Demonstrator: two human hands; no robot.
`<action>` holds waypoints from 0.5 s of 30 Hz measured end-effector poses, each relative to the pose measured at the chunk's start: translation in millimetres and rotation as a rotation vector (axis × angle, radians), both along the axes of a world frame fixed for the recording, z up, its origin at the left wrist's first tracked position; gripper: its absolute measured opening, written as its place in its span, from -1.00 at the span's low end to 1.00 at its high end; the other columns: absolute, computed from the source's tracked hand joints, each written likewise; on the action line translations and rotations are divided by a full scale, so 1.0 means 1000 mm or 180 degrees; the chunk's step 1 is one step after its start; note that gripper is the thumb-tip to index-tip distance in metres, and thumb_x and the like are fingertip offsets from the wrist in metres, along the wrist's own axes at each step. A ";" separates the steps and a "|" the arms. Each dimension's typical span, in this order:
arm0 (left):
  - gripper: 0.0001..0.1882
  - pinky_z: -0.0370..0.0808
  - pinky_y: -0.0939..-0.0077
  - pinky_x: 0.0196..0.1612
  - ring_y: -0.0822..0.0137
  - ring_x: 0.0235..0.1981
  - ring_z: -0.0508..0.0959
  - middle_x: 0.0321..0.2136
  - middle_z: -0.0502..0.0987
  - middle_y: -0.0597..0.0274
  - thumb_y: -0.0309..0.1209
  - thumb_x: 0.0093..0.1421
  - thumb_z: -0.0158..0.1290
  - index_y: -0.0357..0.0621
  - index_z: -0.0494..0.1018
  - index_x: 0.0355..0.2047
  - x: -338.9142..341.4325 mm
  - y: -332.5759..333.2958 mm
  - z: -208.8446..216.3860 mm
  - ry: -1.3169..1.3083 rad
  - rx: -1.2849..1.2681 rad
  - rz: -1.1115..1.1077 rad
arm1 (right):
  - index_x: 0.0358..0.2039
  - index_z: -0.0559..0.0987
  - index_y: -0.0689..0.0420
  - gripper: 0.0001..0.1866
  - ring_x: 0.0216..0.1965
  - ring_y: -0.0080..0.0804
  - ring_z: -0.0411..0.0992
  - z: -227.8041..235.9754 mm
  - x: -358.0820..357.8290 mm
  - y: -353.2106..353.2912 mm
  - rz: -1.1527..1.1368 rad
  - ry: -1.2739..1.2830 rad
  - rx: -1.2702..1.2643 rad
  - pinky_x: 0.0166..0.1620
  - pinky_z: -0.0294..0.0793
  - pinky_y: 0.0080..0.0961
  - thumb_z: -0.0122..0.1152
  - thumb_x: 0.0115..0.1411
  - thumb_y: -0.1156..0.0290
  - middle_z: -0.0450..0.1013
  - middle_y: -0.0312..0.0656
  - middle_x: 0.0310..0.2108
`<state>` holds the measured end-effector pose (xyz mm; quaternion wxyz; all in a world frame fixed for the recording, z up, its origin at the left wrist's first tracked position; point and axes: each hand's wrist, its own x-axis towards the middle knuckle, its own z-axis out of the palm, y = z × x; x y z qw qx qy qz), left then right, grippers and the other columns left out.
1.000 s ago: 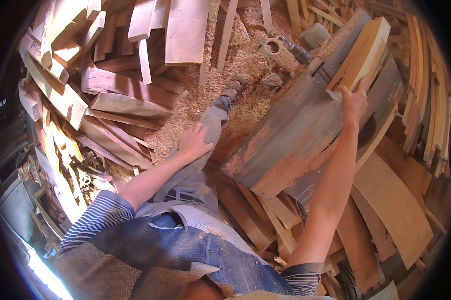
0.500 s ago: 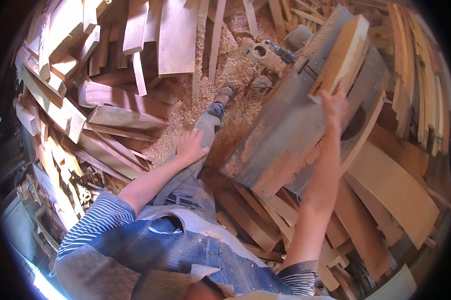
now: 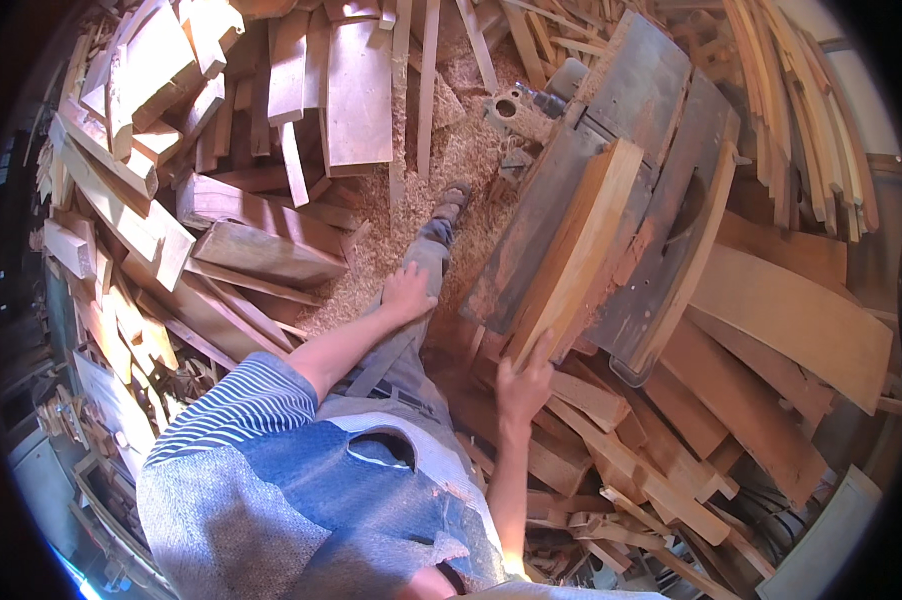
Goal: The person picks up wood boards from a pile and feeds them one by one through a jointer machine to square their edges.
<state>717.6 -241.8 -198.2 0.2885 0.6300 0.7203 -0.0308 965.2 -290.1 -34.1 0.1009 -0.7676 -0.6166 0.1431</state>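
Note:
A thick wooden board (image 3: 578,250) lies lengthwise on the grey metal bed (image 3: 639,75) of a woodworking machine. Its near end is gripped by my right hand (image 3: 525,385), with one finger stretched along the wood. My left hand (image 3: 408,293) rests on my leg, its fingers apart and nothing in it. Beside the board, reddish sawdust (image 3: 621,285) is scattered over the bed. Along the machine's right side runs a curved wooden strip (image 3: 693,265), next to a dark opening in the metal.
Stacked planks (image 3: 361,90) and thick wood blocks (image 3: 266,250) crowd the left and far side. Wood shavings (image 3: 371,270) cover the floor round my shoe (image 3: 453,200). Wide boards (image 3: 786,315) lean at right, below long thin strips (image 3: 786,110). Offcuts (image 3: 641,480) lie near my right arm.
My right hand has come back toward me along the machine, and the board has slid to the near end of the bed with it. My left hand stays on my leg.

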 end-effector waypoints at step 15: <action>-0.31 0.44 0.01 0.12 -0.06 0.12 0.46 0.14 0.40 0.00 -0.06 0.00 0.27 -0.13 0.43 0.10 -0.009 0.019 0.012 -0.0056 -0.0181 0.0310 | 0.47 0.25 0.01 -0.06 -0.36 0.18 0.53 -0.006 0.005 0.152 0.0044 -0.0302 0.0152 -0.26 0.57 -0.02 0.34 0.03 0.27 0.48 0.16 -0.39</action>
